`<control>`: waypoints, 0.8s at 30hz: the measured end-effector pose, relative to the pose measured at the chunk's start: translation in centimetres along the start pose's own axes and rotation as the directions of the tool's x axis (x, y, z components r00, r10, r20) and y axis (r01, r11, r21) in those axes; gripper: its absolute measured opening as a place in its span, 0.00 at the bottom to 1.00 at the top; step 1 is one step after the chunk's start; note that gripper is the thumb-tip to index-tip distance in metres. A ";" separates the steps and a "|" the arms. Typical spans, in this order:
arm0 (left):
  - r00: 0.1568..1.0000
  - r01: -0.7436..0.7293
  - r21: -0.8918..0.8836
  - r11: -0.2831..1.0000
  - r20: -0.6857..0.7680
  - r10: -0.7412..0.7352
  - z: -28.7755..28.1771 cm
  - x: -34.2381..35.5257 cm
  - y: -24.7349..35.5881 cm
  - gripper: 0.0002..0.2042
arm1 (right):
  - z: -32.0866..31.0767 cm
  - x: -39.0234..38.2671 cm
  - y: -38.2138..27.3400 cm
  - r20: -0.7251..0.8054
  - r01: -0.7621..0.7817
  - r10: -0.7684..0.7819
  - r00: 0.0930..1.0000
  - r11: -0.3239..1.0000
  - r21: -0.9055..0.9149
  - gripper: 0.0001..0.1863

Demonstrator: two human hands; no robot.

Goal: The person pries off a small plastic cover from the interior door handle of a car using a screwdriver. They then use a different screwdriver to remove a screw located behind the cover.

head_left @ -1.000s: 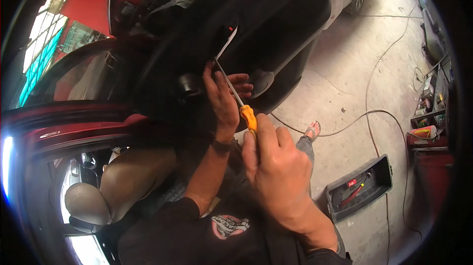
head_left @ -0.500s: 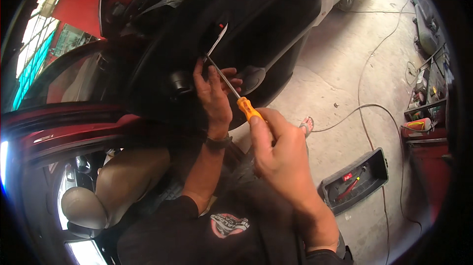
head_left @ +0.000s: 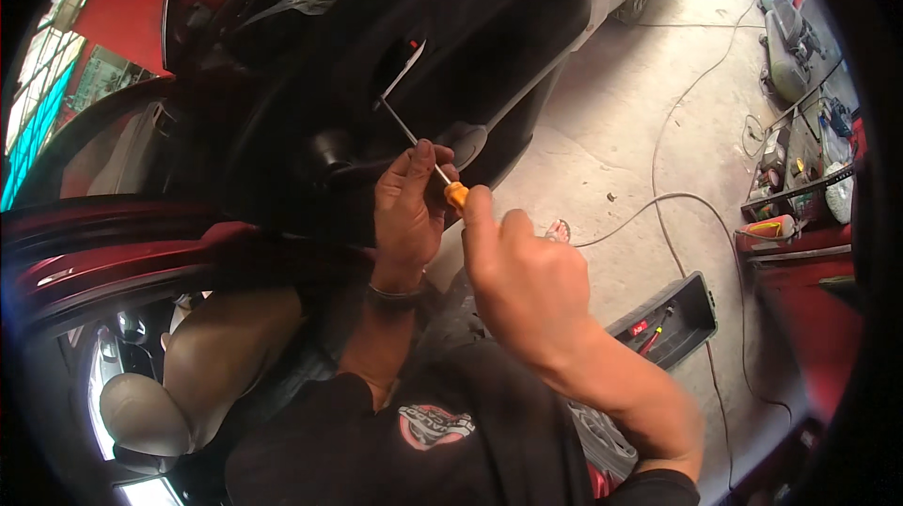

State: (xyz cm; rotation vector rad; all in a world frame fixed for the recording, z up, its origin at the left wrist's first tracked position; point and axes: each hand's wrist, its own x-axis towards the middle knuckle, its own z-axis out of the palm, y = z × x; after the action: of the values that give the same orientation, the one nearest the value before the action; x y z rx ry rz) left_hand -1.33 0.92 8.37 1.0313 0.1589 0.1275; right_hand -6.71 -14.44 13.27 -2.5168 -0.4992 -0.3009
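now screwdriver point(head_left: 425, 160) gripped in right hand point(head_left: 522, 285), left hand point(head_left: 409, 210) steadying shaft.

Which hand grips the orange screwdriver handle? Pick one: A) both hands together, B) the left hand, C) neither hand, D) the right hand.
D: the right hand closes around the orange handle of the screwdriver, while the left hand only steadies the metal shaft with its fingers near the dark door panel.
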 end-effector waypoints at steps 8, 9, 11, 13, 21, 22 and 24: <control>0.991 0.081 -0.133 0.988 0.119 -0.065 -1.9 1.7 -1.2 0.08 | -3.9 -0.3 2.2 0.533 -0.550 0.150 0.833 0.114 0.827 0.28; 0.996 0.064 -0.167 0.984 0.067 -0.054 -1.8 1.7 -1.5 0.08 | -3.3 -0.9 2.6 0.605 -0.614 0.139 0.784 0.027 0.789 0.28; 0.998 0.062 -0.192 0.979 -0.020 -0.067 -1.7 2.5 -1.9 0.09 | -2.8 0.0 3.4 0.643 -0.648 0.126 0.755 -0.001 0.761 0.27; 0.997 0.060 -0.193 0.979 0.050 -0.052 -1.2 2.6 -1.6 0.10 | -2.6 0.4 3.3 0.456 -0.483 0.162 0.875 0.334 0.809 0.23; 0.985 0.085 -0.257 0.963 0.164 -0.043 -1.7 2.8 -1.1 0.08 | -2.0 -1.6 2.1 -0.146 0.176 -0.160 0.976 0.978 0.109 0.23; 0.982 0.093 -0.262 0.961 0.183 -0.046 -1.9 3.1 -1.5 0.08 | -2.2 -1.7 2.4 -0.180 0.161 -0.107 0.978 0.933 0.323 0.23; 0.988 0.116 -0.311 0.943 0.134 -0.077 -2.9 4.0 -2.2 0.09 | -3.5 -1.0 2.2 0.126 -0.106 0.041 0.991 0.819 0.563 0.22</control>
State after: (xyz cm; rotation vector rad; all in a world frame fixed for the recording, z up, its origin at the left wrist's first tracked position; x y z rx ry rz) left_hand 2.11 2.92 4.71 0.7046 0.0752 0.0000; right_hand -7.12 -18.38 14.81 -1.9598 -0.4504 0.0241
